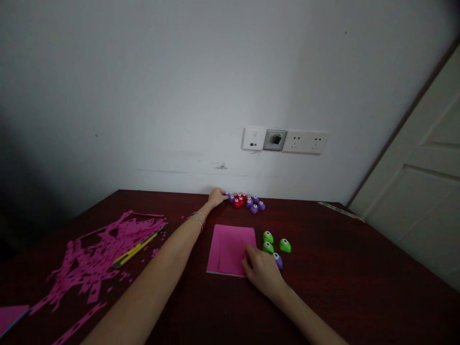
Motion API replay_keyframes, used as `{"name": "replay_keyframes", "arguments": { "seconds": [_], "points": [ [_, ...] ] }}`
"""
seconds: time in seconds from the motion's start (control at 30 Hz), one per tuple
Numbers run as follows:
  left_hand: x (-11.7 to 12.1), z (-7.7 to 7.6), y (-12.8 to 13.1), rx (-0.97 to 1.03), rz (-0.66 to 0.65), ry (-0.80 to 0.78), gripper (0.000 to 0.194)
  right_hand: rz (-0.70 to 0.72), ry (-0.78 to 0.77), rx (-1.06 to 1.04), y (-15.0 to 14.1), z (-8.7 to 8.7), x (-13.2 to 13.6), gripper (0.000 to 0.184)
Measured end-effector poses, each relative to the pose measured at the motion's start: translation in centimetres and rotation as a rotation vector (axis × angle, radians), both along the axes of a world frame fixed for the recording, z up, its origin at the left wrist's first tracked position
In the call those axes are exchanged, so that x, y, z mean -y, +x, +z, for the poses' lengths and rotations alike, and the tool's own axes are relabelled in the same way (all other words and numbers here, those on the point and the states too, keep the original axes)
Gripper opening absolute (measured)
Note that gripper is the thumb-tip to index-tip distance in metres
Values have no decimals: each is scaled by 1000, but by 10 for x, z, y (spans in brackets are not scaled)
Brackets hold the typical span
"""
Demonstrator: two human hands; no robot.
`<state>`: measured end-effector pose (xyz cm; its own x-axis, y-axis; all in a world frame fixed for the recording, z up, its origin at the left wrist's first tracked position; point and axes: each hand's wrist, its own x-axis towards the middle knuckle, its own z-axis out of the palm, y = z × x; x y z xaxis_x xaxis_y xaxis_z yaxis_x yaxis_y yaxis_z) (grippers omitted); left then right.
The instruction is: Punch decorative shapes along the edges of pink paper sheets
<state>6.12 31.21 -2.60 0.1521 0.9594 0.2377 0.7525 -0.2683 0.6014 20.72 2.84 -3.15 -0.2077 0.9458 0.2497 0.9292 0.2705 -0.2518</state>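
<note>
My left hand [217,197] stretches to the back edge of the table, its fingers closed at a small purple craft punch [227,194] with a white knob. Beside it stand red punches [237,202] and more purple punches [254,208]. My right hand [263,269] rests with curled fingers on the right edge of a pink paper sheet [213,249]. A smaller pink piece [232,251] lies on that sheet; the fingertips are partly hidden. Green punches [285,245] and one purple punch [277,260] stand close to the right hand.
Pink punched paper scraps [97,254] spread over the left of the dark table [341,287], with a yellow cutter knife [138,247] on them. Another pink sheet [12,317] lies at the near left. Wall sockets [302,143] sit above the table; a patterned strip [339,210] lies back right.
</note>
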Motion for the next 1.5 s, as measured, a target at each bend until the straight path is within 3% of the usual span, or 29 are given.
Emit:
{"name": "replay_keyframes", "arguments": {
  "seconds": [0.17,0.3,0.4,0.63,0.8,1.17,1.37,1.5],
  "points": [
    [10,21,-8,51,-79,38,29,3,3,6,-1,2,1,12],
    [34,42,-12,103,-184,71,35,-12,-10,20,-1,4,2,13],
    [65,56,-16,180,-326,119,38,-13,-16,27,-2,4,3,12],
    [152,76,-19,114,-605,5,34,-27,-21,39,-2,4,3,13],
    [188,88,-32,58,-725,9,34,-32,-51,5,-1,3,1,10],
    [202,87,-49,84,-743,-106,35,-15,-22,-156,1,2,0,10],
    [203,85,-47,83,-761,-107,36,43,5,-404,4,4,1,12],
    [209,86,-45,81,-789,-89,36,34,5,-690,4,15,-3,13]
  ]
}}
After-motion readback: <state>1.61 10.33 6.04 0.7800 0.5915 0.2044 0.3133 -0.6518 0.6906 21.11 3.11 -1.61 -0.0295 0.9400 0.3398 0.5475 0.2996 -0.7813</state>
